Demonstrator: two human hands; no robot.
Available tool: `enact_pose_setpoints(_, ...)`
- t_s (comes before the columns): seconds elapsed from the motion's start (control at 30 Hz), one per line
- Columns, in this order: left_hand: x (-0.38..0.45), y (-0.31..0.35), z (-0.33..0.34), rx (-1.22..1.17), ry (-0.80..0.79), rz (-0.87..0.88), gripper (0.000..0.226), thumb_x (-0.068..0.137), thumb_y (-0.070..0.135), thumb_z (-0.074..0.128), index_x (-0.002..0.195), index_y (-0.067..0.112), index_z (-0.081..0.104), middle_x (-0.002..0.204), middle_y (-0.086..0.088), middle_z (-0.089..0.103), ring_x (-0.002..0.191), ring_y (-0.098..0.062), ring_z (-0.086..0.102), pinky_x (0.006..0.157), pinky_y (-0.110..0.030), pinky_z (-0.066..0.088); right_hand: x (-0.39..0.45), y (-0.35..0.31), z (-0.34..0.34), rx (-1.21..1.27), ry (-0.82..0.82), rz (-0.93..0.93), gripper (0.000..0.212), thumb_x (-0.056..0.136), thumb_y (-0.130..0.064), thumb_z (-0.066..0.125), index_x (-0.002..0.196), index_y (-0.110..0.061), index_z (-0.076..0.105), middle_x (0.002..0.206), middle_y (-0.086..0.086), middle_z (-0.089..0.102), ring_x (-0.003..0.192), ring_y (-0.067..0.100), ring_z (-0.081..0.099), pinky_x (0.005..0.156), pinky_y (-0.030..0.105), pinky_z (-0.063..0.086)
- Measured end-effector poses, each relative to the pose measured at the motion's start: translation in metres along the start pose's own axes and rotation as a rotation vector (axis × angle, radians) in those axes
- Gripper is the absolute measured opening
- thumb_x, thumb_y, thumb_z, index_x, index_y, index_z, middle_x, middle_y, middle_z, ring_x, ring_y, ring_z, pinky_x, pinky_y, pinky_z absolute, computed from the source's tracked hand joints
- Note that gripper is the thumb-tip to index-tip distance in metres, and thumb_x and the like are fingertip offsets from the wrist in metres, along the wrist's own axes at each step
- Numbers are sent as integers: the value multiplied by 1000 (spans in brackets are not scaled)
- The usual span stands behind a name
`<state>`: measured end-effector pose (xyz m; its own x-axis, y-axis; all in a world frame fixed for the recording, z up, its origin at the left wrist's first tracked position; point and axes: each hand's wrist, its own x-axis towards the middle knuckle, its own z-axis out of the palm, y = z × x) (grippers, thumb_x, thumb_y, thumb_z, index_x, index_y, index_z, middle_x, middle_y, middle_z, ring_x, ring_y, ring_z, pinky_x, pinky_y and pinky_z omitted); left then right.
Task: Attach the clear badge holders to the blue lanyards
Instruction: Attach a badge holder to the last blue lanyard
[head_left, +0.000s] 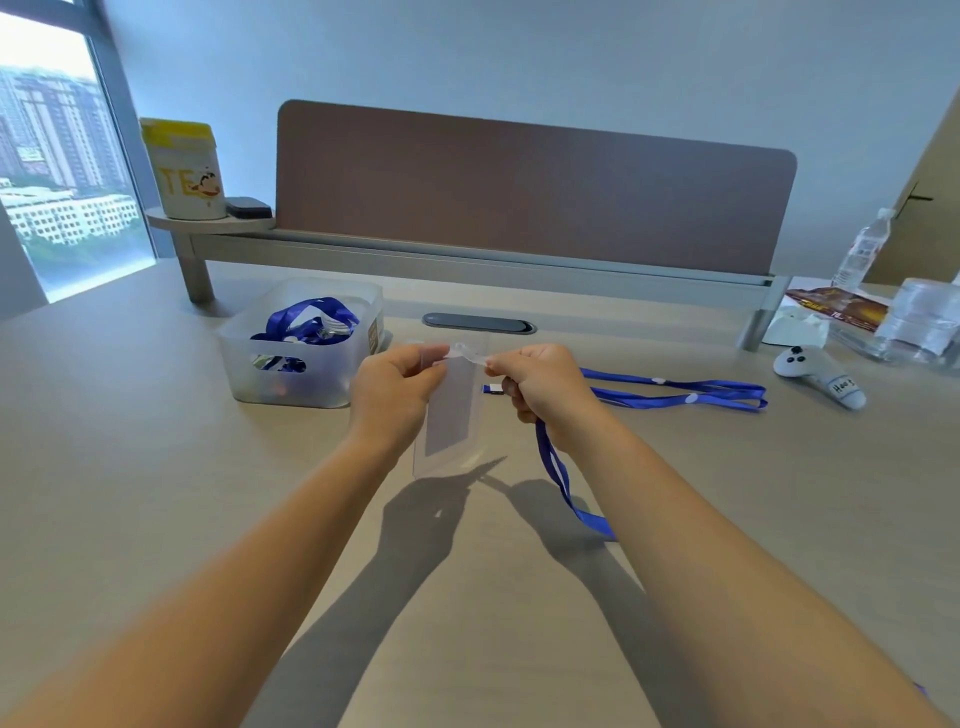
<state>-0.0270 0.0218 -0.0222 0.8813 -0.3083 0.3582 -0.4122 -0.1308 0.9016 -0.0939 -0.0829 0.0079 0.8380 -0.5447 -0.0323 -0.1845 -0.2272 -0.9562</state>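
A clear badge holder (453, 415) with a grey insert hangs upright above the desk. My left hand (397, 397) pinches its top left corner. My right hand (540, 387) pinches a clear strap at the holder's top and also grips a blue lanyard (558, 475), whose ribbon trails down from my fist to the desk. A second blue lanyard (685, 392) lies flat on the desk to the right, its clip end near my right hand. A translucent bin (332, 374) at the left holds more blue lanyards (311, 322).
A white controller (818, 371) lies at the right, with plastic bottles (865, 249) and packaging behind it. A brown divider (530, 192) on a raised shelf closes off the back. A yellow-lidded tub (184, 169) stands on the shelf's left end. A grey cable slot (478, 323) is set in the desk.
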Motion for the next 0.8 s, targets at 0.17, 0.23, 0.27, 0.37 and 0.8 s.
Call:
enact_pose_setpoints(0.17, -3, -1, 1, 94, 21, 118, 30, 88, 8, 52, 117, 2, 56, 123, -13, 60, 94, -15, 48, 82, -29, 45, -3, -3, -1, 60, -25, 28, 25, 90, -12, 51, 65, -8, 50, 55, 4, 39, 47, 11, 29, 46, 22, 28)
enact_pose_setpoints(0.23, -4, -1, 1, 96, 20, 142, 30, 88, 7, 52, 117, 1, 56, 123, -14, 60, 94, -15, 50, 83, -27, 45, -3, -3, 0, 112, -56, 25, 26, 91, -12, 50, 65, -9, 51, 54, 3, 41, 45, 11, 31, 43, 19, 29)
enact_pose_setpoints(0.27, -3, 0, 0, 81, 15, 140, 30, 88, 6, 51, 117, 1, 56, 123, -15, 60, 98, -17, 53, 84, -28, 45, -4, -2, 0, 138, -75, 20, 27, 92, -12, 49, 65, -10, 52, 55, 3, 44, 43, 10, 33, 41, 17, 31)
enact_pose_setpoints(0.37, -2, 2, -2, 16, -38, 82, 33, 89, 4, 49, 122, 4, 52, 123, -15, 59, 106, -26, 55, 89, -35, 46, -4, 0, 1, 164, -125, 9, 24, 93, -12, 47, 70, -11, 55, 58, 2, 51, 45, 9, 41, 40, 15, 37)
enact_pose_setpoints(0.8, 4, -13, -16, 658, -61, 779, 29, 72, -5, 58, 98, 1, 68, 78, -21, 71, 66, -36, 66, 57, -36, 56, 0, 2, 3, 200, -162, 149, 44, 89, -49, 43, 76, -10, 58, 60, 2, 51, 49, 10, 41, 47, 17, 38)
